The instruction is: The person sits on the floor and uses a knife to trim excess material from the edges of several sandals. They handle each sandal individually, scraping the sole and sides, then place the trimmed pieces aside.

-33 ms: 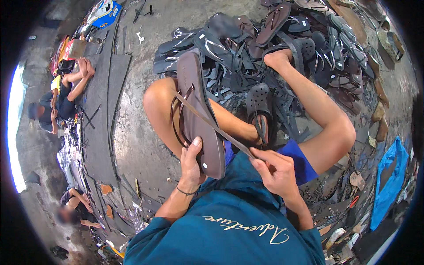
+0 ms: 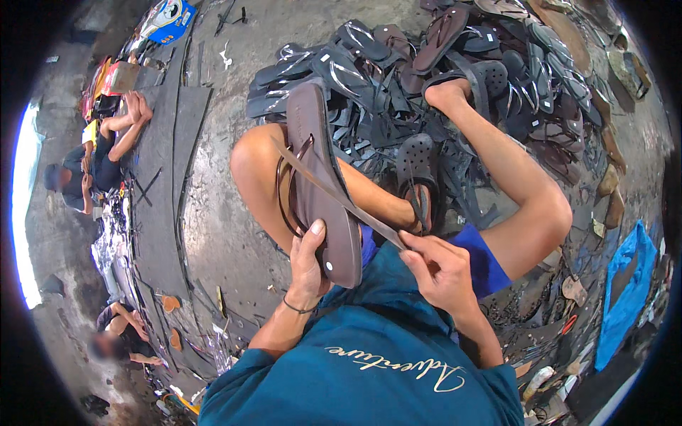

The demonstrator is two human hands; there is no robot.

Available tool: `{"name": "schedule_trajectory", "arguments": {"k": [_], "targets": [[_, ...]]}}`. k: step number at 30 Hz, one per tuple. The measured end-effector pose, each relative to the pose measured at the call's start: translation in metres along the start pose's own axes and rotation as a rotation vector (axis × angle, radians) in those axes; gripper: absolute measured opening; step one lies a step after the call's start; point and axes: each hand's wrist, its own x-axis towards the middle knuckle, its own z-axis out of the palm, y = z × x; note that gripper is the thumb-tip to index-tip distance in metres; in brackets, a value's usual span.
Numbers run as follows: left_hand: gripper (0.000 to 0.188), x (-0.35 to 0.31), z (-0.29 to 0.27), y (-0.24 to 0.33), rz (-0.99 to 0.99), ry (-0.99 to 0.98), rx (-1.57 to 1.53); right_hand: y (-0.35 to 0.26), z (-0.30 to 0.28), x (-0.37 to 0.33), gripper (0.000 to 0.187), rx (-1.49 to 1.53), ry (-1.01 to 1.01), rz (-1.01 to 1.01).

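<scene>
My left hand (image 2: 307, 264) is closed around the heel end of a dark brown flip-flop (image 2: 335, 240), thumb on top, fingers mostly hidden beneath. The sole tilts up over my bent left knee, with its toe end away from me. Thin, glossy brown straps (image 2: 284, 195) stand out on its left side. Between thumb and fingers, my right hand (image 2: 443, 273) grips the near end of a long, thin knife blade (image 2: 373, 225). The blade slants across the flip-flop, its pointed tip beyond the left edge. Whether it touches the sole I cannot tell.
A heap of dark flip-flops (image 2: 348, 74) and black scraps lies beyond my legs. One foot wears a black clog (image 2: 415, 160). Blue plastic (image 2: 625, 284) lies at right. Two people sit at left near dark sheets (image 2: 153, 199); a blue box (image 2: 170, 21) is farther off.
The blade's tip has slid slightly up and left past the flip-flop's edge, and my right hand has shifted a little the same way. My left hand and the flip-flop stay nearly still.
</scene>
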Motion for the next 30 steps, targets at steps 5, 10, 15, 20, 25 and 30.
{"name": "schedule_trajectory", "arguments": {"k": [5, 10, 15, 20, 25, 30], "targets": [[0.043, 0.003, 0.006, 0.005, -0.027, 0.005, -0.080, 0.005, 0.026, 0.045, 0.026, -0.008, 0.124, -0.166], [0.043, 0.000, 0.017, 0.007, -0.045, -0.068, -0.204, 0.012, 0.047, 0.076, 0.028, -0.026, 0.176, -0.175], [0.044, 0.003, 0.036, 0.006, -0.006, 0.071, -0.205, 0.016, 0.070, 0.115, 0.028, 0.019, 0.299, -0.261], [0.042, 0.005, 0.036, 0.011, -0.024, 0.028, -0.259, 0.016, 0.081, 0.147, 0.029, -0.034, 0.360, -0.360], [0.051, -0.009, 0.013, -0.004, 0.021, -0.015, -0.151, 0.005, 0.072, 0.199, 0.028, 0.013, 0.351, -0.214], [0.073, -0.008, -0.024, -0.009, 0.186, -0.241, 0.420, -0.002, 0.029, 0.190, 0.040, 0.477, 0.008, 0.208]]}}
